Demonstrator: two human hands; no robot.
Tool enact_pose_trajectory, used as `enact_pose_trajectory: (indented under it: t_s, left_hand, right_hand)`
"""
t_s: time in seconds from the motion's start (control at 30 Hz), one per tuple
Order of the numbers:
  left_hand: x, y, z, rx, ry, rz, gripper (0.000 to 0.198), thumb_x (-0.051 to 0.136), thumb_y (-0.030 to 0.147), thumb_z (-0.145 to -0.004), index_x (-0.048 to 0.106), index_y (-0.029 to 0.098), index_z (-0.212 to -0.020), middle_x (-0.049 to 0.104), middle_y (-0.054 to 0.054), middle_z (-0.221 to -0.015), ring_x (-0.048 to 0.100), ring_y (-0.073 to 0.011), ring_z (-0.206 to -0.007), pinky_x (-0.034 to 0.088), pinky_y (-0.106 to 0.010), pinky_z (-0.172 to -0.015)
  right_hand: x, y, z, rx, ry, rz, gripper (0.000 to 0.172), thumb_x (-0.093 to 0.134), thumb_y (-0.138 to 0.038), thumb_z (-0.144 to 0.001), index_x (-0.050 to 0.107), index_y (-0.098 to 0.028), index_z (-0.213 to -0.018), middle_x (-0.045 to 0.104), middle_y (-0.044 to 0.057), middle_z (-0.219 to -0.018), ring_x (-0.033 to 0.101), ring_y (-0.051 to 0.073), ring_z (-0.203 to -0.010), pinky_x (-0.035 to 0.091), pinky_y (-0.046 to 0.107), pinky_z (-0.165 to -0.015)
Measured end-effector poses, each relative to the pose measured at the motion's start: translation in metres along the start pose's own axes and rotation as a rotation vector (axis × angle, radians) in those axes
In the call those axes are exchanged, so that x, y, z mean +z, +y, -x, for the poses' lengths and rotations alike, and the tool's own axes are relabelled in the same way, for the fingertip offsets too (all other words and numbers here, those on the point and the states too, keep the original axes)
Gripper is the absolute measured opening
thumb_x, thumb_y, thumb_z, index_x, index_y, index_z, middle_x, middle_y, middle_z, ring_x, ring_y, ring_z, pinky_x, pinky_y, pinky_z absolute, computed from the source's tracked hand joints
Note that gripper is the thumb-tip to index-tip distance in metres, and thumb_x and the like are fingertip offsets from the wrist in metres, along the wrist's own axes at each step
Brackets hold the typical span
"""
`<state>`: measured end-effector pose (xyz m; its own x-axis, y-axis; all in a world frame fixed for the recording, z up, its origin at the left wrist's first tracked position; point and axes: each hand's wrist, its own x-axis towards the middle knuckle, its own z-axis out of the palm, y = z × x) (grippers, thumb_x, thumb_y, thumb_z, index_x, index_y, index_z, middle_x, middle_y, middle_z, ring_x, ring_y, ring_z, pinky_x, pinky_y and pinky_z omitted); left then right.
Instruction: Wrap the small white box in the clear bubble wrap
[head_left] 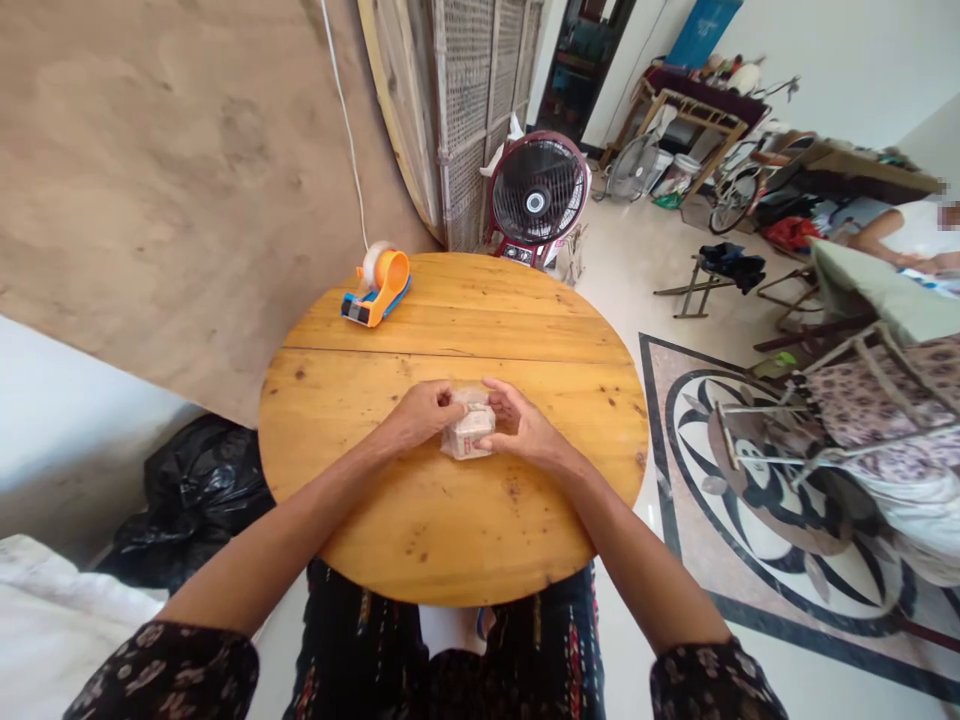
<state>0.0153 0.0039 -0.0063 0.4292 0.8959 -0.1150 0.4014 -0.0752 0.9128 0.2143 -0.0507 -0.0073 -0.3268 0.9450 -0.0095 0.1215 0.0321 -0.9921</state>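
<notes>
A small whitish box [474, 440] with reddish print sits on the round wooden table [420, 510], loosely covered by a clear plastic wrapper [470, 397]. At its left, my left hand [426, 412] is closed, thumb and forefinger pinching the wrapper near the top of the box. My right hand [525, 428] curves around the right side. Its thumb rests against the box's front right edge, and its fingers bend toward the back corner. The box's right side is partly hidden by that hand.
An orange and blue tape dispenser [382, 290] stands at the table's far left. Beyond the far edge is a dark red fan [538, 190]. A wooden board [225, 180] leans on the left, above black bags [202, 490]. Another person [911, 235] sits at a table at right.
</notes>
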Motion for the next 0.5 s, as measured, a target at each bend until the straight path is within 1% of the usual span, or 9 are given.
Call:
enact_pose_trajectory:
  t_s: [0.07, 0.17, 0.33, 0.43, 0.5]
  left_hand:
    - [0.0, 0.0, 0.0, -0.034, 0.008, 0.088, 0.022, 0.06, 0.036, -0.068, 0.055, 0.015, -0.067, 0.052, 0.004, -0.06, 0.046, -0.0104, -0.054, 0.034, -0.021, -0.05]
    - [0.003, -0.001, 0.003, -0.065, 0.011, 0.175, 0.023, 0.06, 0.036, -0.07, 0.06, 0.014, -0.068, 0.055, 0.003, -0.062, 0.047, -0.0106, -0.055, 0.036, -0.021, -0.052]
    - [0.011, -0.005, 0.007, -0.076, 0.106, 0.318, 0.021, 0.06, 0.034, -0.074, 0.065, 0.014, -0.075, 0.059, 0.002, -0.065, 0.05, -0.0108, -0.057, 0.039, -0.021, -0.055]
    - [0.015, -0.008, 0.007, -0.102, 0.115, 0.362, 0.022, 0.06, 0.035, -0.076, 0.065, 0.014, -0.076, 0.059, 0.002, -0.065, 0.051, -0.0103, -0.056, 0.039, -0.021, -0.053]
    - [0.017, -0.008, 0.007, -0.12, 0.128, 0.39, 0.022, 0.062, 0.036, -0.076, 0.064, 0.014, -0.074, 0.057, 0.003, -0.062, 0.049, -0.0093, -0.053, 0.038, -0.02, -0.051]
  right_hand:
    - [0.0, 0.002, 0.001, 0.021, 0.052, 0.043, 0.084, 0.081, -0.039, -0.064, 0.039, -0.025, -0.136, 0.053, 0.009, -0.118, 0.059, 0.019, -0.1, 0.047, 0.037, -0.093]
    - [0.003, 0.009, 0.0, 0.055, 0.115, -0.019, 0.079, 0.078, -0.04, -0.067, 0.041, -0.023, -0.133, 0.055, 0.008, -0.111, 0.061, 0.017, -0.091, 0.05, 0.035, -0.084]
    - [0.01, 0.015, -0.004, 0.072, 0.137, -0.077, 0.071, 0.076, -0.038, -0.069, 0.043, -0.022, -0.13, 0.057, 0.009, -0.112, 0.062, 0.017, -0.089, 0.052, 0.034, -0.081]
    - [0.012, 0.013, -0.007, 0.106, 0.165, -0.093, 0.065, 0.074, -0.036, -0.07, 0.045, -0.021, -0.126, 0.059, 0.008, -0.108, 0.062, 0.016, -0.084, 0.053, 0.032, -0.076]
    - [0.011, 0.012, -0.009, 0.114, 0.179, -0.113, 0.062, 0.074, -0.034, -0.069, 0.046, -0.021, -0.123, 0.059, 0.007, -0.106, 0.061, 0.015, -0.083, 0.052, 0.031, -0.074]
